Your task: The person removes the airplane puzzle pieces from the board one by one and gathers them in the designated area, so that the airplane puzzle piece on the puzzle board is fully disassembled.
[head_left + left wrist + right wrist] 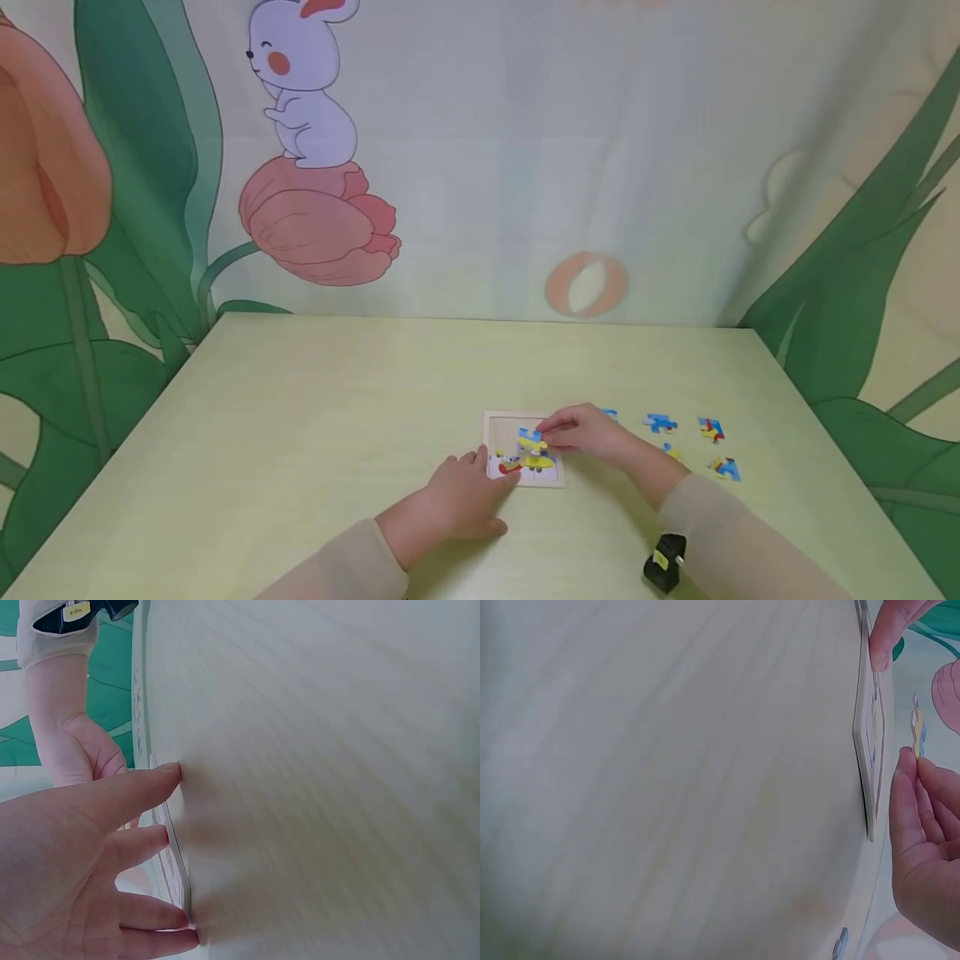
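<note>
A light wooden puzzle tray [512,414] lies on the table, with printed pieces fitted along its lower part, among them one with red and yellow [507,467]. My right hand [588,433] pinches a blue and yellow jigsaw piece [918,731] between thumb and fingertips. In the right wrist view the piece is raised off the tray's surface. My left hand [463,496] lies at the tray's lower left corner. Its fingers [154,904] are spread and extended, with fingertips right at the tray's edge.
Several loose jigsaw pieces lie right of the tray, including a blue one [661,423], a red and blue one [712,429] and a yellow and blue one [724,468]. The right forearm crosses in front of some. A black device [664,563] sits by the right sleeve. A printed curtain [480,167] hangs behind the table.
</note>
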`<state>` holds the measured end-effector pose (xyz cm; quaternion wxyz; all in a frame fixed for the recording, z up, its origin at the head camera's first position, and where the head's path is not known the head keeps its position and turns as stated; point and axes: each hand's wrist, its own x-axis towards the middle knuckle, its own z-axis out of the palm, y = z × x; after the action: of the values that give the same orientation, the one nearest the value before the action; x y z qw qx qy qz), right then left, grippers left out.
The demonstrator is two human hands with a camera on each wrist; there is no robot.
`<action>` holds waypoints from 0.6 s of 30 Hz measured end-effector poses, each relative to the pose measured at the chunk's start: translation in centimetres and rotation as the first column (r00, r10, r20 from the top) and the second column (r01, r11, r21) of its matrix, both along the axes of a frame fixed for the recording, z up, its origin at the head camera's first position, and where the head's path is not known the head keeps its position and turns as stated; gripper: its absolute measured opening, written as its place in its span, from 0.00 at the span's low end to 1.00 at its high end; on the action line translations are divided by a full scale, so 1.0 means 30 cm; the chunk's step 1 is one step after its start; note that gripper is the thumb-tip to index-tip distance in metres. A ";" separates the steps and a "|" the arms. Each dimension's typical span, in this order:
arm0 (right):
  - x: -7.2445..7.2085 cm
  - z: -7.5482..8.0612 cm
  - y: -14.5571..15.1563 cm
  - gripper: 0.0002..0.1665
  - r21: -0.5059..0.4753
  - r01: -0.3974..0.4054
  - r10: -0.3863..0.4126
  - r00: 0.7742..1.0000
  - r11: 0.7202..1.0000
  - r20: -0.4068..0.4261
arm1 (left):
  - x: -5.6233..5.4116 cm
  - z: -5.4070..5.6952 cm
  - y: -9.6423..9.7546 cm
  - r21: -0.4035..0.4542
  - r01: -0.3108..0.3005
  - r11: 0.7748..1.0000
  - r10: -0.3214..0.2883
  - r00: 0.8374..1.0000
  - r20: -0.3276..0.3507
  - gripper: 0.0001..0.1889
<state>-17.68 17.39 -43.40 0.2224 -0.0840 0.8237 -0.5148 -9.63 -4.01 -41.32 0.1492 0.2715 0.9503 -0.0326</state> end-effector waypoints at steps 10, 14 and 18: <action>0.012 0.002 0.045 0.12 0.017 -0.007 0.007 1.000 1.000 -0.001 | 0.000 0.001 0.007 -0.021 -0.002 1.000 0.002 1.000 0.008 0.34; 0.013 0.001 0.066 0.13 0.012 -0.023 0.023 1.000 1.000 -0.009 | 0.000 0.001 0.007 -0.024 -0.007 1.000 0.007 1.000 0.014 0.34; 0.018 0.003 0.082 0.13 0.020 -0.043 0.044 0.999 0.999 -0.018 | 0.001 0.002 0.007 -0.037 -0.006 0.999 0.007 1.000 0.015 0.34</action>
<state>-17.14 19.84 -43.32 0.2268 -0.1044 0.8287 -0.5009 -9.59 -3.81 -41.27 0.1612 0.2657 0.9493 -0.0476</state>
